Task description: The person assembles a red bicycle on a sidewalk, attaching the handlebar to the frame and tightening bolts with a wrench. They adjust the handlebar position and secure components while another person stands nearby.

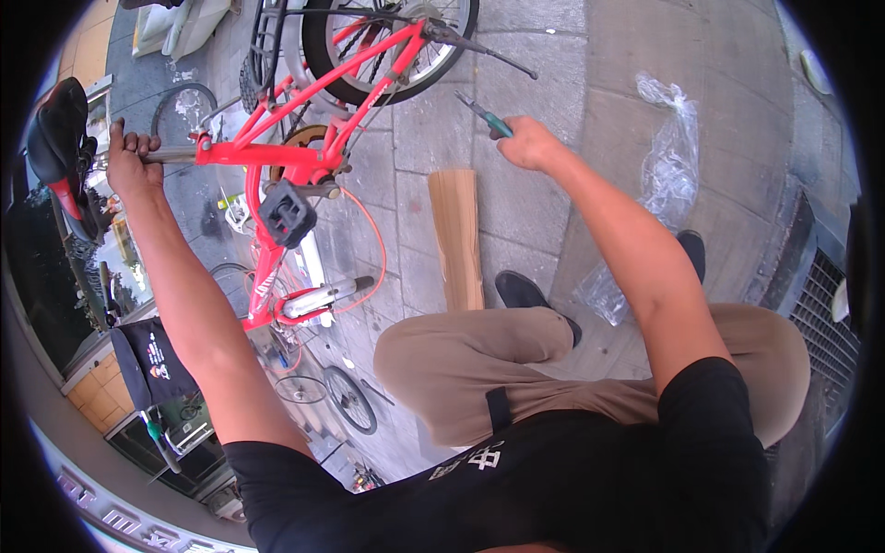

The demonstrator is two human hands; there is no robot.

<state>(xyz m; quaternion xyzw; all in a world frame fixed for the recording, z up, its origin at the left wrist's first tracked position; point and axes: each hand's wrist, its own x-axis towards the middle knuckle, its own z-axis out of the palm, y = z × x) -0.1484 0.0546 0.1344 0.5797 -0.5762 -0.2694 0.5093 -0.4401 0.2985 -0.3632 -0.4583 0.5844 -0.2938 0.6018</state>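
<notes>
A red bicycle frame (pixel 244 154) stands to my left, its black wheel tyre (pixel 318 55) at the top of the view. My left hand (pixel 134 164) wraps round the silver seat post (pixel 175 155), just below the black and red saddle (pixel 60 152). In my right hand (pixel 527 145) are pliers (pixel 496 123) with green handles, jaws pointing up and left toward the bicycle. The pliers are apart from the frame, near a black kickstand-like arm (pixel 489 52). A black pedal (pixel 288 214) hangs at the frame's near side.
A flat brown cardboard strip (pixel 457 235) lies on the paving between the bicycle and my shoe (pixel 523 290). Crumpled clear plastic (pixel 671 170) is on the right, with a metal grate (pixel 823 309) beyond. An orange hose (pixel 382 241) curves by the bicycle. Loose wheels (pixel 351 402) lie farther left.
</notes>
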